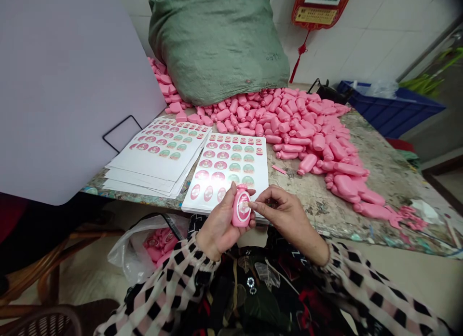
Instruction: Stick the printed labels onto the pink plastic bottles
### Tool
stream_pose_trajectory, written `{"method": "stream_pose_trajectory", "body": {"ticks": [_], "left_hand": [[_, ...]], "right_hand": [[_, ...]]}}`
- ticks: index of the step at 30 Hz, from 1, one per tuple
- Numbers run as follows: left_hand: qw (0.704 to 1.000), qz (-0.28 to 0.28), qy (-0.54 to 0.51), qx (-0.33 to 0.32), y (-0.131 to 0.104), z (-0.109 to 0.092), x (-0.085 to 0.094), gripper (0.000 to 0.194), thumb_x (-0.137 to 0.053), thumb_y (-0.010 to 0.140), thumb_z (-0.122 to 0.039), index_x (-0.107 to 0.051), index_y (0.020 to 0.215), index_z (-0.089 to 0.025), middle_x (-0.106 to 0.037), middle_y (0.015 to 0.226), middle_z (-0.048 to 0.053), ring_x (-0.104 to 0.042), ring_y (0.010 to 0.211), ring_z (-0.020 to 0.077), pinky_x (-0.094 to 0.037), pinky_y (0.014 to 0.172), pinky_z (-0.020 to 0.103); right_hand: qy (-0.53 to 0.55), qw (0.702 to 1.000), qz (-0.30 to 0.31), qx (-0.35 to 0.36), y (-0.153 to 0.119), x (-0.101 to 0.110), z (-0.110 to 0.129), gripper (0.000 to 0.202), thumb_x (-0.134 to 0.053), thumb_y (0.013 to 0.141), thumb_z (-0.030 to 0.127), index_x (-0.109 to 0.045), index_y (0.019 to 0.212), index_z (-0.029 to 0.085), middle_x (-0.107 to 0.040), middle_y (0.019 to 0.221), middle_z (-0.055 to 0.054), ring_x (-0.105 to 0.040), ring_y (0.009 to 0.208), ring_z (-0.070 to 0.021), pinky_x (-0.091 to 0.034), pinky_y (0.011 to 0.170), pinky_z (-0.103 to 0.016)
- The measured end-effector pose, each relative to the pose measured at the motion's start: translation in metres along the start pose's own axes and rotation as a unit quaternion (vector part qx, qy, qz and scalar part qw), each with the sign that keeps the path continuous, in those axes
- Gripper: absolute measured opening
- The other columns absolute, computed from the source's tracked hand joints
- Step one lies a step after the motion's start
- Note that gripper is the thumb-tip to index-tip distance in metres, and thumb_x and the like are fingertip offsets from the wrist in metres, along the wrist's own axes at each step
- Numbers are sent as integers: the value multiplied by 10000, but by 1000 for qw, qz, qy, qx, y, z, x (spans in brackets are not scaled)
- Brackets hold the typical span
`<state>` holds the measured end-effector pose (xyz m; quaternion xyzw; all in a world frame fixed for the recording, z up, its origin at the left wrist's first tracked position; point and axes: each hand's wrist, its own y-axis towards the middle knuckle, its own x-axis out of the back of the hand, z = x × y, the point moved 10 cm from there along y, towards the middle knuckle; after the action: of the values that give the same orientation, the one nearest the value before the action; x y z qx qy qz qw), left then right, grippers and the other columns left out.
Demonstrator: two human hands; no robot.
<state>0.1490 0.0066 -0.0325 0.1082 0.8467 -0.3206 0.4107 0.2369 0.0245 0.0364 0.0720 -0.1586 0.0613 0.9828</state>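
Hold bottle (238, 217) firmly inside left hand's (221, 226) curled fingers; smooth label (243, 209) below right hand's (290, 217) nearly pinched fingertips, cannot tell if gripping.

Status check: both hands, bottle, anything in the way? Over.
Left hand holding pink bottle, oval label showing. Right hand, fingertips at label. Sticker sheets just beyond; no obstruction seen.

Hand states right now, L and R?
Left hand: closed around a pink bottle.
Right hand: fingers bent, at the bottle's oval label; can't tell if gripping anything.
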Motion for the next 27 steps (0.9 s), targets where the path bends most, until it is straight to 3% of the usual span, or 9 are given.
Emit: {"method": "stream_pose_trajectory", "body": {"ticks": [8,27], "left_hand": [[1000,3,-3,-7,0,-1,0,326,-531,805,-479,-602,923,-183,-539,703,-5,-521,538,83,-458,487,215],[1000,8,1,-21,0,-2,-2,364,-490,818,-508,-579,950,-181,-540,728,2,-526,551,81,-459,500,207]], "right_hand": [[-40,999,6,24,1,-1,3,186,-644,755,362,-601,686,194,-601,718,-1,-559,738,-145,-430,666,-266],[-38,999,4,15,-1,-4,-5,204,-626,768,386,-600,697,196,-602,708,-6,-559,704,-144,-430,637,-257]]}}
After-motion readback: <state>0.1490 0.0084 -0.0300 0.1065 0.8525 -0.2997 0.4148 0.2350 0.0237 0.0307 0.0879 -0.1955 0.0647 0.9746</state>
